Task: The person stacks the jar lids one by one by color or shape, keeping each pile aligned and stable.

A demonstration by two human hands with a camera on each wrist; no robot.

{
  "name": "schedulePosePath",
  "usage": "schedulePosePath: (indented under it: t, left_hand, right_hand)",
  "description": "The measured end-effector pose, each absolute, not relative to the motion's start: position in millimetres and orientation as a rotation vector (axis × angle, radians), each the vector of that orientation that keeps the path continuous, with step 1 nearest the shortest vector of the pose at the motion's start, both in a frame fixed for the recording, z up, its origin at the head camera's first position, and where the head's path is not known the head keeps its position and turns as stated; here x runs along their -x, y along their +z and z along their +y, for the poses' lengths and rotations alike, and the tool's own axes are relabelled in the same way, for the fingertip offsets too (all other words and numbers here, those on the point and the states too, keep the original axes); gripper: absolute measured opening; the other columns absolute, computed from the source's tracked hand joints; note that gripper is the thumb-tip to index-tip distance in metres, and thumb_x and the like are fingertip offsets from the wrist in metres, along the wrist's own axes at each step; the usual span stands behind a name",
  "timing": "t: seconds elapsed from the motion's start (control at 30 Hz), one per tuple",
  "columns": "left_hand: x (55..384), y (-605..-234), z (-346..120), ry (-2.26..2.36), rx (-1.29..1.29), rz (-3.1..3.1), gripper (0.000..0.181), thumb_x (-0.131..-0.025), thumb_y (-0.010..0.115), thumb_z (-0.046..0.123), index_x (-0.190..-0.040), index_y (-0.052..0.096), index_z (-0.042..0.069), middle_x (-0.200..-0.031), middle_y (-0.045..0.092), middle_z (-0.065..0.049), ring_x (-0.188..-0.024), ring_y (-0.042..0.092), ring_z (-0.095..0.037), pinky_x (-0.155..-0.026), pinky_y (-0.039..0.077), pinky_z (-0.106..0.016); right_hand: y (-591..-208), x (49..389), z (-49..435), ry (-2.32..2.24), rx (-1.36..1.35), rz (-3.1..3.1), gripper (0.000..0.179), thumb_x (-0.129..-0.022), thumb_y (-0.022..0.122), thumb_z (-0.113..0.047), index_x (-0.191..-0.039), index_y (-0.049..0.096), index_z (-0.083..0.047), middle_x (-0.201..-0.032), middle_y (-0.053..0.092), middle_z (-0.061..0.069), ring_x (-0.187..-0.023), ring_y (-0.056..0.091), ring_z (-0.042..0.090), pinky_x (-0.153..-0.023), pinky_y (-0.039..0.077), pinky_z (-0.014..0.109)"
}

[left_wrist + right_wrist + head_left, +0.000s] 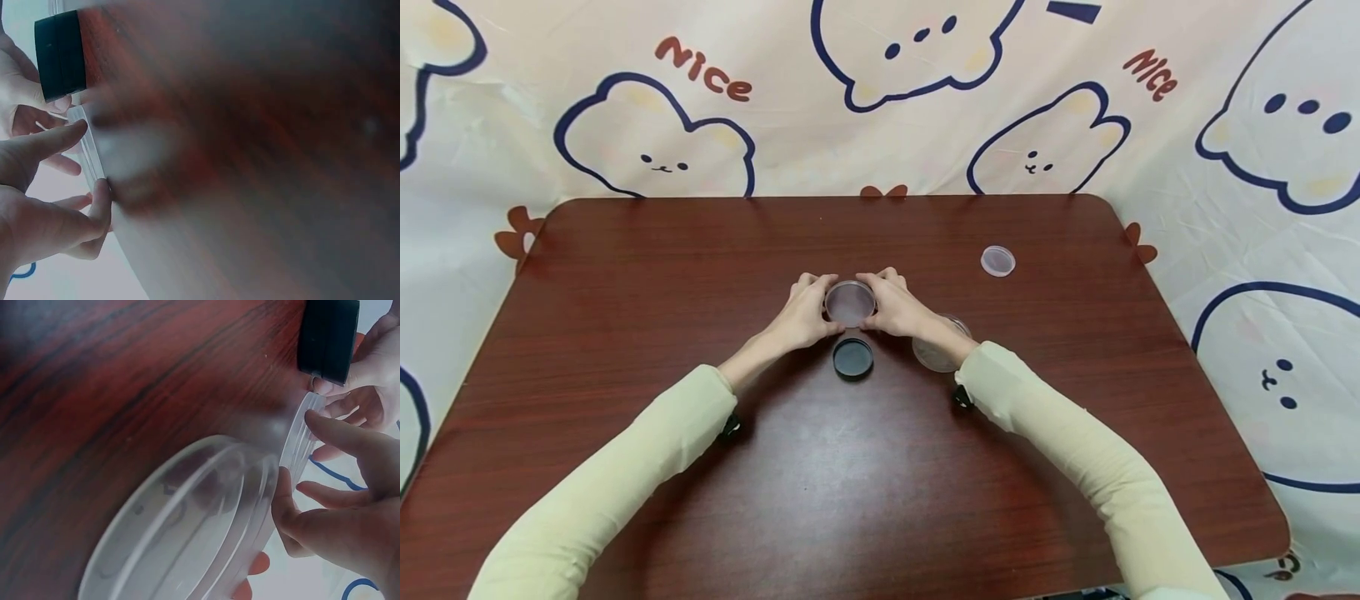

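Observation:
On the table a clear round petri dish (850,304) lies between both hands. My left hand (808,310) holds its left edge, thumb at the near side and fingers at the far side. Opposite, my right hand (891,304) grips the right edge in the same way. In the right wrist view the dish (297,434) shows as a thin stacked rim between thumb and fingers. Just nearer to me sits a black, shallow round container (853,358), seen from the side as a dark cylinder (60,56) in the left wrist view.
A larger clear petri dish (931,357) lies partly hidden under my right forearm; its wide rim (156,531) fills the lower right wrist view. Farther back on the right is a small clear dish (997,262). The brown table (700,242) meets a patterned cloth (820,158) behind it.

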State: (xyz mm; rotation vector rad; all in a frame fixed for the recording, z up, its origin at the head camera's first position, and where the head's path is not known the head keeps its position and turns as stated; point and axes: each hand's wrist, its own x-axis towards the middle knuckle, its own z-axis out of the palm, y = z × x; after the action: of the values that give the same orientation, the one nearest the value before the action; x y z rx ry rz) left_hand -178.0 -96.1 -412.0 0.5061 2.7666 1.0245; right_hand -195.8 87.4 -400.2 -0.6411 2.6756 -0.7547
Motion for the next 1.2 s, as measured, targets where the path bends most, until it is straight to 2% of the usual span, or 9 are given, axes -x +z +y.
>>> schedulePosePath:
  t: [0.37, 0.9, 1.2]
  left_hand:
    - [180.5, -412.8, -95.0, 0.994, -0.513, 2.773, 0.073, -0.074, 0.082, 0.007, -0.135, 0.045, -0.011, -0.126, 0.046, -0.030, -0.117, 0.038, -0.045, -0.096, 0.035, -0.049]
    - [174.3, -413.1, -92.7, 1.026, -0.473, 2.774, 0.072, -0.076, 0.080, 0.006, -0.137, 0.044, -0.010, -0.128, 0.042, -0.031, -0.117, 0.037, -0.045, -0.098, 0.035, -0.049]
    - [172.2, -409.9, -90.3, 1.075, -0.474, 2.790, 0.072, -0.073, 0.080, 0.004, -0.136, 0.046, -0.009, -0.126, 0.043, -0.030, -0.118, 0.037, -0.045, -0.099, 0.034, -0.050]
  right_hand:
    - [-400.0, 197.9, 85.6, -0.723, 0.643, 2.659, 0.071, -0.081, 0.078, -0.012, -0.142, 0.043, 0.002, -0.132, 0.042, 0.024, -0.119, 0.036, 0.036, -0.098, 0.035, 0.041]
    - [-398.8, 196.6, 86.7, -0.723, 0.665, 2.667, 0.071, -0.080, 0.079, -0.010, -0.141, 0.044, 0.002, -0.128, 0.043, 0.024, -0.115, 0.040, 0.036, -0.097, 0.036, 0.040]
    - [-397.4, 195.1, 89.1, -0.767, 0.647, 2.674, 0.070, -0.080, 0.078, -0.008, -0.141, 0.045, 0.001, -0.130, 0.042, 0.024, -0.116, 0.041, 0.037, -0.098, 0.036, 0.041]
